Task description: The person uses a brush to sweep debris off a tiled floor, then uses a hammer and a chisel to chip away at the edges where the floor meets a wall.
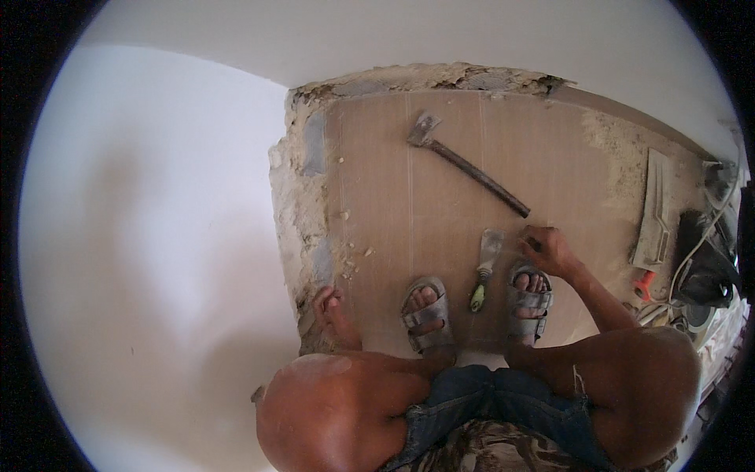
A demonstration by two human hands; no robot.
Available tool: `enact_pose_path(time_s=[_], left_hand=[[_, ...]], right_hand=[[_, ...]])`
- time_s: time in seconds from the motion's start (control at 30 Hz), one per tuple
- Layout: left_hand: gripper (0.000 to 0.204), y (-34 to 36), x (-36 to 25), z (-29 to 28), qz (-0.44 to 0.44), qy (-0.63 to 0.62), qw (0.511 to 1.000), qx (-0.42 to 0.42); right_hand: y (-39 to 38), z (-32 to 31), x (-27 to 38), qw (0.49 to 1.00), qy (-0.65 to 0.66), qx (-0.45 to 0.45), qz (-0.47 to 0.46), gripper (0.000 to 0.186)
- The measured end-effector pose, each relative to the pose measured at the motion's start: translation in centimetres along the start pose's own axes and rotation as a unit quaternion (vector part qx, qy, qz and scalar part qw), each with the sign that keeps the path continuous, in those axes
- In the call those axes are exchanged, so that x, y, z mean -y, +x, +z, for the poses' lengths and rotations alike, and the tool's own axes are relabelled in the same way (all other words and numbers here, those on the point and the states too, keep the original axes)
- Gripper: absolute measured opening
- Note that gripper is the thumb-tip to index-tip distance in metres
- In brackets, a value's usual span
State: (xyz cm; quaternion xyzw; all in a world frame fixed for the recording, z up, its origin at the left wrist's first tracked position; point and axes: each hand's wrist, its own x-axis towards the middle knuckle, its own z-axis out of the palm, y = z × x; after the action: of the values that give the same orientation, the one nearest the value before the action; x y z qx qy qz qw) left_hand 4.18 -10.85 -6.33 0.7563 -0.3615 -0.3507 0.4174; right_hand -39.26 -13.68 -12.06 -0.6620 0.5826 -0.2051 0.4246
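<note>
My left hand (329, 313) is at the foot of the left wall, beside the chipped plaster edge (303, 236). Its fingers are curled in, and what they hold, if anything, is hidden. In front of my right foot, my right hand (549, 250) hovers low with bent fingers drawn together; any object inside cannot be made out. Just left of it lies a scraper (487, 256) with a flat metal blade and green handle. Farther off, a hatchet (472, 169) rests on the floor, its dark handle slanting toward my right hand.
Crumbs of plaster (354, 256) lie along the left wall. A long plastering trowel (651, 208), a red-orange handle (644, 285), a black bag (708, 279) and a pale cable (700, 244) crowd the right side. My sandalled feet (425, 311) stand between my hands. Broken plaster (440, 77) edges the far wall.
</note>
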Motion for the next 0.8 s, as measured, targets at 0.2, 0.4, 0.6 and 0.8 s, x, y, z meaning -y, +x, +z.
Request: enact_pose_path(time_s=[0.2,0.4,0.6,0.8], left_hand=[[0.018,-0.6,-2.3,8.3,-0.067,-0.048,0.968,0.237],[0.027,-2.1,-0.2,13.9,0.078,0.084,0.876,0.469],[0.037,-5.4,-2.2,16.0,0.113,0.372,0.714,0.583],[0.037,-5.7,-1.7,17.1,0.189,0.372,0.672,0.611]], right_hand=[[-0.5,0.9,-1.4,1.0,0.003,0.0,0.021,0.017],[0.7,1.4,-1.8,1.0,0.004,-0.005,-0.002,0.025],[-7.7,3.1,0.7,0.98,0.05,-0.09,0.168,0.022],[-24.2,3.3,-0.6,0.929,0.03,-0.215,0.3,0.022]])
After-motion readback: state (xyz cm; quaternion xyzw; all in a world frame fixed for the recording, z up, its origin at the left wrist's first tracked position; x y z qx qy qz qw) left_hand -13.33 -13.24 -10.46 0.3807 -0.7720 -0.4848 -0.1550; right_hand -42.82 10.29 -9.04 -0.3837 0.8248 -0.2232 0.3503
